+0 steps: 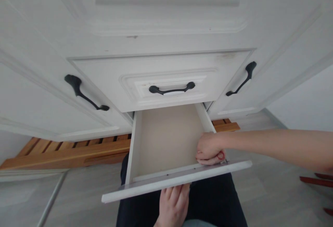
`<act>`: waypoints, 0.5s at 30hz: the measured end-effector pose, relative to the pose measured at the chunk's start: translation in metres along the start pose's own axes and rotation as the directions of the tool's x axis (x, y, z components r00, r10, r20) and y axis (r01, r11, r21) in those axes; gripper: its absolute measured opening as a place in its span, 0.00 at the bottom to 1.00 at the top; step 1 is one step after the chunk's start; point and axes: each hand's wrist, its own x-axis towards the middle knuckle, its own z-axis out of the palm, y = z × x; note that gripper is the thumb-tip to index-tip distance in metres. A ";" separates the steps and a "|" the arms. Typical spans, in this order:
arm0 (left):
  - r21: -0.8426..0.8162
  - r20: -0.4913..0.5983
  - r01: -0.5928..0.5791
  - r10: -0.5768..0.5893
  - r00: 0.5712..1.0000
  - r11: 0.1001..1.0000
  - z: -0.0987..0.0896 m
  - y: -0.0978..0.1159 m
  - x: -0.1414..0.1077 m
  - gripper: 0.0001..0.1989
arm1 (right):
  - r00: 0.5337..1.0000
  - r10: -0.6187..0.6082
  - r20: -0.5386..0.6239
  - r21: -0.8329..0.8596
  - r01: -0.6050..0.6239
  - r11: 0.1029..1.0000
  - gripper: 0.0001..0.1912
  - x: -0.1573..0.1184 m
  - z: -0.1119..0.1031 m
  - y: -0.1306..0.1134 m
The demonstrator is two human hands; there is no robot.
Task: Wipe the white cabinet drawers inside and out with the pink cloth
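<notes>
presently: one white drawer, drawn out from the lower part of a white cabinet, below a fixed-looking panel with a dark handle. pale bottom and both side walls visible; back end hidden beneath that panel.

item, drawer front: a white board across the near end, standing at a slight slant to the drawer's sides and overhanging them left and right; a few small dark specks along its inner face.

item, right hand: reaching across from the right, at the near right corner of the drawer, fingers curled in tightly, red band on one finger. whether its grip encloses anything cannot be told; a small dark bit shows just beside it, too blurred to name.

item, left hand: against the outer side of the drawer front, fingertips hidden by the board. state of grip cannot be told.

progress, as judged: drawing out is done; both hands appear busy at the front board, which is in place across the drawer. left over: the drawer is not slid back in, and whether the board is firmly fastened does not show.

surroundings: two dark side handles, left and right; slatted wooden base; grey floor; dark trousers below the board.
</notes>
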 end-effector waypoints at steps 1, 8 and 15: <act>-0.006 -0.018 0.006 -0.006 1.000 1.000 0.001 0.001 0.000 0.14 | 1.000 0.004 0.025 -0.023 -0.003 1.000 0.26 -0.005 -0.005 -0.003; -0.035 -0.027 0.077 -0.078 0.997 0.996 0.004 0.006 -0.001 0.15 | 0.999 -0.034 -0.041 0.372 0.047 0.927 0.25 -0.087 -0.038 0.013; -0.043 -0.016 0.144 -0.145 0.989 0.989 0.008 0.014 -0.004 0.17 | 0.629 0.195 -0.753 0.001 -0.294 0.956 0.23 -0.120 -0.004 -0.023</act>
